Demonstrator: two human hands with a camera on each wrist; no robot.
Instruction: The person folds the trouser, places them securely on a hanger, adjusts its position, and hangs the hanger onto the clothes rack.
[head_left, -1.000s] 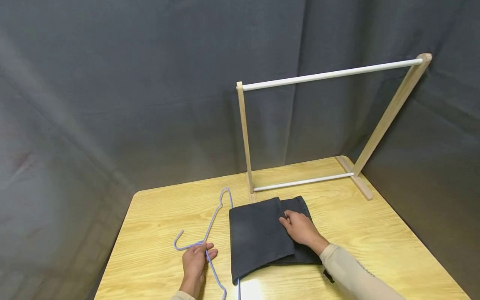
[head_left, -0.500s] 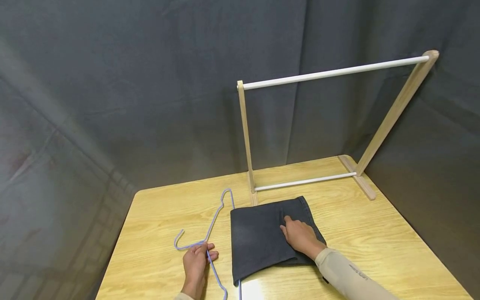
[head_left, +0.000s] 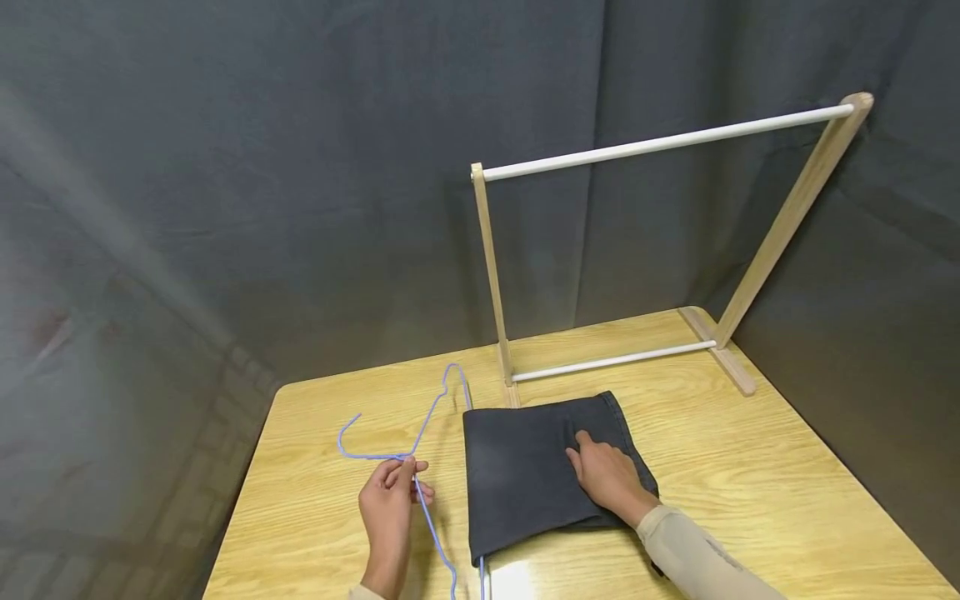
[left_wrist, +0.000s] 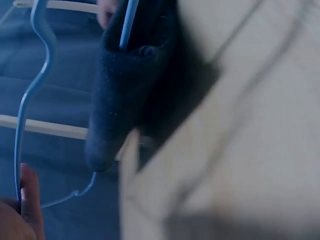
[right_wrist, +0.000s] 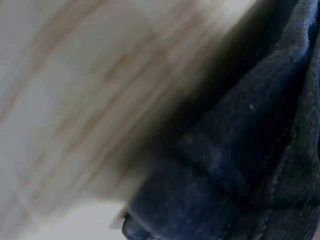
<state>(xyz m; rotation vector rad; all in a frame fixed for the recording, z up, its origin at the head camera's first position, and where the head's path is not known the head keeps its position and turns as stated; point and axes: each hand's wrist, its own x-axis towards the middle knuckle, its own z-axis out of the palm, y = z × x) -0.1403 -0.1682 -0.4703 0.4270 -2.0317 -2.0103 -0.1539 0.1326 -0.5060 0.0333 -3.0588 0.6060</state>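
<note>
In the head view a light-blue wire hanger [head_left: 367, 457] is tilted with its hook end raised off the table. My left hand [head_left: 387, 512] pinches it just below the hook, between thumb and fingers. A black folded garment [head_left: 525, 483] is wrapped over the hanger's bottom bar, which pokes out at both ends of the fold. My right hand [head_left: 611, 479] presses on the garment's upper layer, a crease ahead of its fingertips. The left wrist view shows the bar running inside the garment's fold [left_wrist: 120, 90]. Stitched seams on the garment [right_wrist: 220, 170] fill the right wrist view.
Behind the garment stands a wooden rack with a white top rail [head_left: 667, 146] and a white lower rail [head_left: 615, 361]. Its left foot lies close to the garment's far edge. Grey curtains [head_left: 337, 208] surround the wooden table [head_left: 315, 500].
The garment's upper layer has spread rightward over the lower layer, under the right hand. The hanger's hook end has risen with the left hand, which has moved slightly away from the near edge.
</note>
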